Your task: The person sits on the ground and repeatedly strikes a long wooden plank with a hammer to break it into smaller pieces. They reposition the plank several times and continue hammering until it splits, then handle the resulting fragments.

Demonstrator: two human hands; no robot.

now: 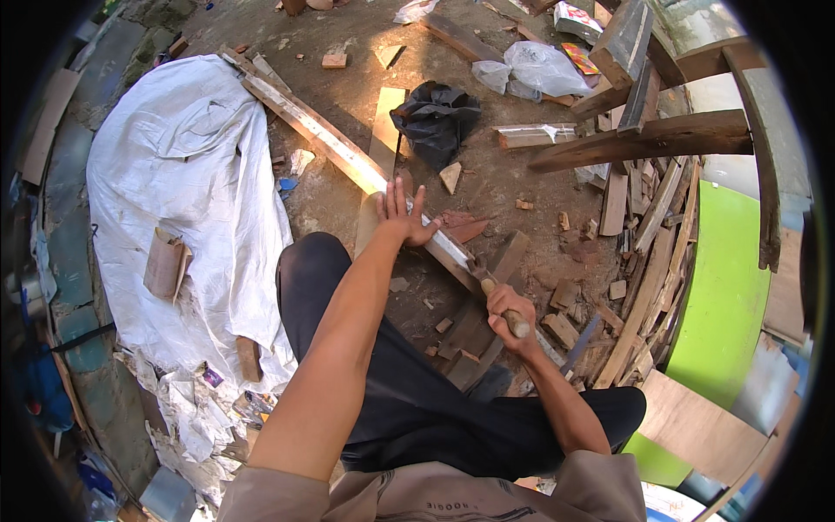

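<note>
A long wooden beam point(326, 139) with a pale, whitish top face runs diagonally across the ground in front of me. My left hand point(405, 216) lies on it with fingers spread, pressing near its middle. Closer to the beam's near right end, my right hand point(511, 315) is wrapped round a wooden-handled tool point(517, 324). A short metal part of that tool point(477, 269) meets the beam; its exact kind I cannot make out. Beneath the beam's near end lie darker wooden blocks point(474, 326). A flat pale board point(385, 130) passes under the beam by my left hand.
A white sheet point(191, 174) covers a heap at left. A black plastic bag point(435, 122) and a clear bag point(544, 70) lie farther off. At right stand a wooden frame point(652, 139), piled scrap wood point(648, 287) and a green panel point(718, 287). Wood offcuts litter the dirt.
</note>
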